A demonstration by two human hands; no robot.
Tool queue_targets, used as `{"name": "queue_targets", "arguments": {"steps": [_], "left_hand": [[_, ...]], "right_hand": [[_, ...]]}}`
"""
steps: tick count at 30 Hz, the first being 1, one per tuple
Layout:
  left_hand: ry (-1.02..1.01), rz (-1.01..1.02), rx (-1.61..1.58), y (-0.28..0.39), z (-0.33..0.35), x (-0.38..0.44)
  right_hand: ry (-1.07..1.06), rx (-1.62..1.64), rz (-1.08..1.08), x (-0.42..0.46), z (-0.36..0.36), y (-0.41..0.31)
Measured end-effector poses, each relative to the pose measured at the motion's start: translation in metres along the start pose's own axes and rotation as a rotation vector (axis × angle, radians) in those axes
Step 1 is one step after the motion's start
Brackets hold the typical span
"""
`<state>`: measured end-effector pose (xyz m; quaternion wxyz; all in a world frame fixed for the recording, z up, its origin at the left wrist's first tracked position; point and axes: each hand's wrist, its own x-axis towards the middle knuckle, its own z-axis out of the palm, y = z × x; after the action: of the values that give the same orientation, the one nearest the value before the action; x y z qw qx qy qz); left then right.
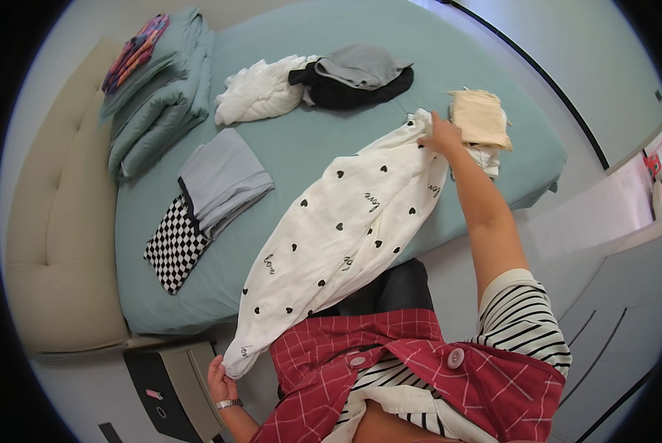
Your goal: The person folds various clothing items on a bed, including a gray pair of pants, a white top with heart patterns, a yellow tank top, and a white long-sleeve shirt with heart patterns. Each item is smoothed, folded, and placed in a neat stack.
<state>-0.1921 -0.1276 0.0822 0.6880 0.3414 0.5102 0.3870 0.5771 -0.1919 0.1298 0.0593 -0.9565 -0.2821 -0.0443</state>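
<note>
A pair of white printed pants or a similar garment [320, 221], patterned with small black hearts and script, stretches diagonally between my hands. My left hand [220, 376] pinches its lower end, out past the edge of the bed. At the upper end, over the bed, my right hand [443, 134] grips the gathered fabric. Just beyond the right hand lies a folded cream cloth [479, 118] on top of folded white fabric [485, 159]. Which end of the garment is the waist I cannot tell.
The bed [308, 138] has a green sheet and a beige headboard [59, 221]. On it lie folded grey clothing [228, 177], checkered fabric [176, 246], white fabric [261, 88], dark and grey clothes [358, 72], and green bedding [159, 122]. A nightstand [167, 387] stands at lower left.
</note>
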Motion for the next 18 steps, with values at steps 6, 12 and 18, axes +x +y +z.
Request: {"name": "queue_targets", "arguments": {"steps": [6,12,18], "left_hand": [[0.014,0.035,0.077,0.01,-0.006,0.012],[-0.016,0.34,0.133,0.116,-0.026,0.056],[-0.027,0.543,0.053,0.263,0.033,0.118]], "right_hand": [[-0.099,0.274,0.114,0.029,0.026,0.029],[0.14,0.95,-0.08,0.048,-0.07,0.024],[0.232,0.947,-0.044,0.037,-0.164,0.038]]}}
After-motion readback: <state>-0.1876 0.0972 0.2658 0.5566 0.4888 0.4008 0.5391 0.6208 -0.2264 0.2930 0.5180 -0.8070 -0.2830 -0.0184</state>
